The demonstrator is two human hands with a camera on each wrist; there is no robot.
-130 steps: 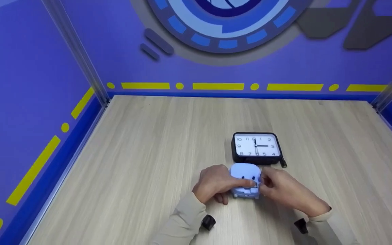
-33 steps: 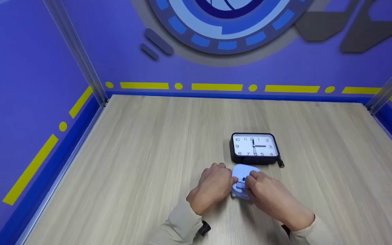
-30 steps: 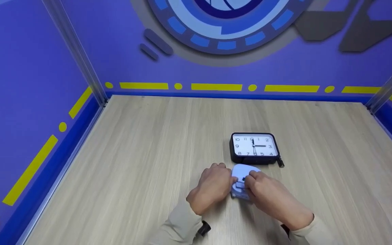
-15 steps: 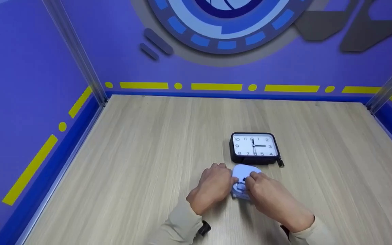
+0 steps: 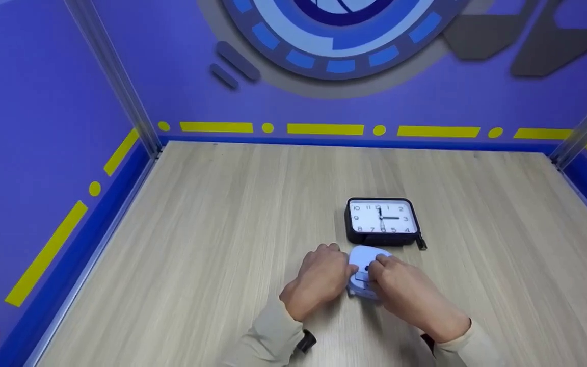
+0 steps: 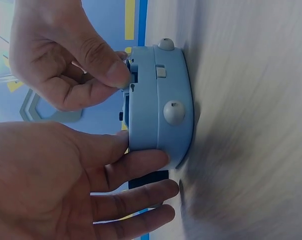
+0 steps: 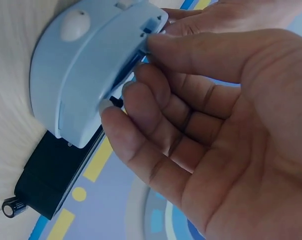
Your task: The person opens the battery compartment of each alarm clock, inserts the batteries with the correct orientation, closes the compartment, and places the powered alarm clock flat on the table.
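Observation:
A pale blue alarm clock [image 5: 362,254] lies with its back up on the table, two round white feet [image 6: 174,112] on its near side. My left hand [image 5: 320,281] holds its left side, thumb on the back edge and index finger along the casing; the other fingers stretch out beside it. My right hand [image 5: 401,288] is bent over the back, thumb tip at the notch in the near edge and fingers curled in. It pinches at the small battery cover [image 5: 362,277], whose far part the fingers hide. A dark blue recess [image 7: 128,69] shows beside the thumb.
A black rectangular clock [image 5: 382,219] lies face up just beyond the blue one. A small dark battery [image 5: 421,241] rests against its lower right corner. Purple panels [image 5: 273,107] enclose the wooden table [image 5: 232,204] at the back and sides.
Since the earliest frame, my left thumb has drawn back from across the blue clock to its left edge, and my right hand has moved left onto its back. Over the last second, only slight finger motion.

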